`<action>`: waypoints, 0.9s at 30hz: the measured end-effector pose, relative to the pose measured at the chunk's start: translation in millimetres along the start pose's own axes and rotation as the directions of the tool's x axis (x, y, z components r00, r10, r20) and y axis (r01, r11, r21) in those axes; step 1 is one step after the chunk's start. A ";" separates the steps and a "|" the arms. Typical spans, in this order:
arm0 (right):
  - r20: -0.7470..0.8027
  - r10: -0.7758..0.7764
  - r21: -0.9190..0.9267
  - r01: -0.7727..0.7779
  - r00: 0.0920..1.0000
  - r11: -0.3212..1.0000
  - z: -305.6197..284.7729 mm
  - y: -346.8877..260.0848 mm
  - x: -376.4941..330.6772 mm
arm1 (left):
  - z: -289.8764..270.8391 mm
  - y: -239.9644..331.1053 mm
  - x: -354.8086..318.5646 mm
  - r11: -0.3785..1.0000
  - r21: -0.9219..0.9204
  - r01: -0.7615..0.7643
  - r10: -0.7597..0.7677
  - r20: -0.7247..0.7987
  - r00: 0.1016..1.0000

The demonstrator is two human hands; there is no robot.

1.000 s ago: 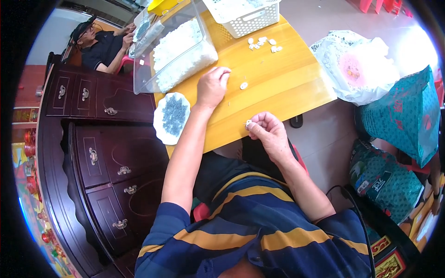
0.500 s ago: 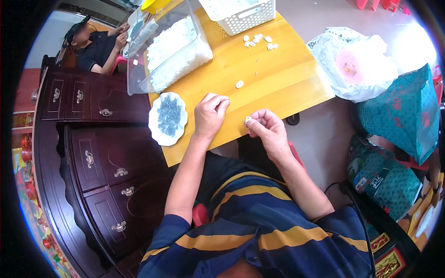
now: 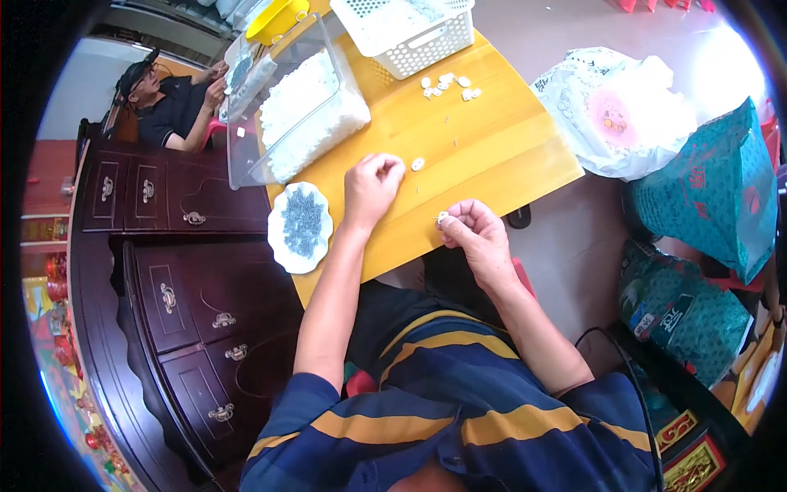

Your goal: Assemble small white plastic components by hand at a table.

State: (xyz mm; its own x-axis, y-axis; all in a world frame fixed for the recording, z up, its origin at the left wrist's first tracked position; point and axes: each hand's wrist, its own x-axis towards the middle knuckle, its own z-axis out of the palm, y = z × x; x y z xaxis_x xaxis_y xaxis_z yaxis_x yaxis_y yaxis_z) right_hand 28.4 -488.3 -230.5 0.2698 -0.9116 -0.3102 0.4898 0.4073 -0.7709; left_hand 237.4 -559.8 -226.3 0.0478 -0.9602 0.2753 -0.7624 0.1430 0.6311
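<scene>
While the right hand [image 3: 475,246] pinches a small white piece [image 3: 443,220] between thumb and fingers, well right of the dish [image 3: 277,248] and about level with it, the left hand [image 3: 373,189] hovers nearer the dish, thumb and fingertips close together; whether that grip meets or holds anything, I cannot tell. In the head view, the held piece lies rightward of the left grip and nearer the body, and its thin tip points dishward. A loose piece [image 3: 417,164] rests on the counter [image 3: 508,139], right of the dish and slightly beyond it, just beside the left fingertips, so the left hand is nearer; its long axis is too small to judge. Dark pins [image 3: 302,220] lie in the dish.
</scene>
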 end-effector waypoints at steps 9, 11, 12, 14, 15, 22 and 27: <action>0.017 0.021 0.094 -0.022 1.000 0.995 3.1 6.3 1.7 | 10.0 31.1 -32.2 0.990 0.093 -0.102 0.100 0.028 0.995; 0.016 0.026 0.094 -0.027 1.000 0.995 2.5 5.5 2.0 | 16.5 34.8 -25.8 0.987 0.109 -0.116 0.115 0.016 0.993; 0.015 0.032 0.094 -0.033 0.999 0.995 1.9 4.8 2.5 | 19.1 37.9 -21.5 0.984 0.125 -0.129 0.130 0.004 0.992; 0.011 0.028 0.089 -0.029 1.000 0.996 -0.2 3.3 3.9 | 23.5 42.7 -10.4 0.969 0.191 -0.158 0.158 0.016 0.987; 0.010 0.024 0.080 -0.025 1.000 0.996 -0.8 2.8 4.5 | 26.2 44.2 -4.5 0.949 0.256 -0.185 0.184 0.026 0.983; 0.030 0.039 0.103 -0.042 0.999 0.994 -1.8 4.8 3.8 | 46.2 49.6 39.0 0.893 0.356 -0.276 0.266 0.078 0.961; 0.029 0.062 0.153 -0.066 0.998 0.986 0.9 2.7 0.6 | 51.3 47.3 62.1 0.902 0.341 -0.264 0.233 0.130 0.964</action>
State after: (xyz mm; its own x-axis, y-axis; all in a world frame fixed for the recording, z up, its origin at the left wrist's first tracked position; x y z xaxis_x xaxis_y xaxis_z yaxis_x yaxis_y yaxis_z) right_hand 30.7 -487.7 -232.3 0.3237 -0.8825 -0.3412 0.5921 0.4702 -0.6544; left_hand 171.1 -625.0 -216.5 -0.2154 -0.9234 0.3176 -0.9206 0.3005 0.2495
